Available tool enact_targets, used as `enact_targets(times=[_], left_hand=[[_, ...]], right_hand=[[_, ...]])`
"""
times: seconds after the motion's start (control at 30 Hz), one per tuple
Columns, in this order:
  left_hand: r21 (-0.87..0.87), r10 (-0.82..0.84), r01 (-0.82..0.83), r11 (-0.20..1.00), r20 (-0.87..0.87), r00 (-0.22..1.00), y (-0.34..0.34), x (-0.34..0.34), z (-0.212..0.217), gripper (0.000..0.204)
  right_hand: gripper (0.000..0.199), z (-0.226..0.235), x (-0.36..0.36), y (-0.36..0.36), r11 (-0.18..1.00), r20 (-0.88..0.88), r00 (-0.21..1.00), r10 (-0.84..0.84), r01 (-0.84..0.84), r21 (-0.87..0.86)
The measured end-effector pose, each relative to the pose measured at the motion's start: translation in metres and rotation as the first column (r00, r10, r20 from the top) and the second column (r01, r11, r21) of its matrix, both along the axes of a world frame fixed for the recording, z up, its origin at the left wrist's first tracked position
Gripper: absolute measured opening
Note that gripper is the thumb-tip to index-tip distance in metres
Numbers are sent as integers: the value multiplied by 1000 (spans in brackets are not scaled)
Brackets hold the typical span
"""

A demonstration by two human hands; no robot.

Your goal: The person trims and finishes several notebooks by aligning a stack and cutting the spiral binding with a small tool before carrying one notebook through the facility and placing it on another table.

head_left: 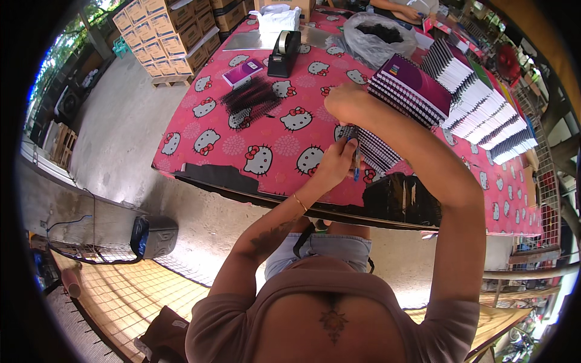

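A: Notebook (370,150), spiral-bound, lies flat on the pink cartoon-cat tablecloth (266,130) near the table's front edge, just in front of you. Which hand works on it?

B: Your left hand (334,164) sits at the notebook's near-left corner, fingers curled together and pinching a small blue tool (356,163) against the wire binding. Your right hand (346,100) rests beyond the notebook's far end, closed into a loose fist; whether it grips anything, you cannot tell from this view.

A: What lies beside the notebook?

B: Just right of it and touching it, a stack of purple-covered notebooks (411,88). Farther right of the notebook, a fanned row of bound notebooks (484,112) runs toward the table's right edge.

A: And to the notebook's left?

B: Well apart from it, a heap of loose black wire spirals (249,98). Behind those, farther from the notebook, a black tape dispenser (284,53) stands upright and a small purple booklet (242,71) lies flat.

A: Beyond the notebook?

B: A clear plastic bag (380,37) with dark contents, at the table's far side. Stacked cardboard boxes (169,30) stand on the floor, far left of the notebook.
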State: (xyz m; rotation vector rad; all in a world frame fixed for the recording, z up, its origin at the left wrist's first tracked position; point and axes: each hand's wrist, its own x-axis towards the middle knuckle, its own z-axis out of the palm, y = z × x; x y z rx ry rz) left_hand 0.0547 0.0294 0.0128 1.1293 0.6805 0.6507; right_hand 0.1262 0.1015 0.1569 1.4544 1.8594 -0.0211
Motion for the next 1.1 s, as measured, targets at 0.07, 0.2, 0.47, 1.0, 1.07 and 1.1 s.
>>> enact_targets(times=[0.07, 0.2, 0.47, 1.0, 1.07, 1.1], left_hand=[[17, 13, -13, 1000, -18, 1000, 1, 0, 1, 35], [59, -14, 15, 998, -21, 1000, 1, 0, 5, 33], [9, -27, 27, 1000, 3, 1000, -9, -8, -16, 33], [19, -25, 26, 999, -42, 999, -6, -10, -12, 36], [-17, -11, 11, 1000, -7, 1000, -4, -7, -18, 36], [-35, -4, 5, 999, 10, 1000, -3, -6, -20, 36]], right_hand=[[29, 0, -2, -4, 999, 7, 1000, 3, -3, 40], [29, -2, -3, -7, 997, 11, 1000, -10, 9, 82], [24, -22, 10, 1, 974, -181, 981, 68, -25, 227], [22, -25, 12, -1, 983, -190, 973, 129, -100, 156], [21, -31, 14, 2, 980, -212, 967, 139, -104, 169], [21, -35, 16, 4, 979, -222, 964, 143, -105, 175]])
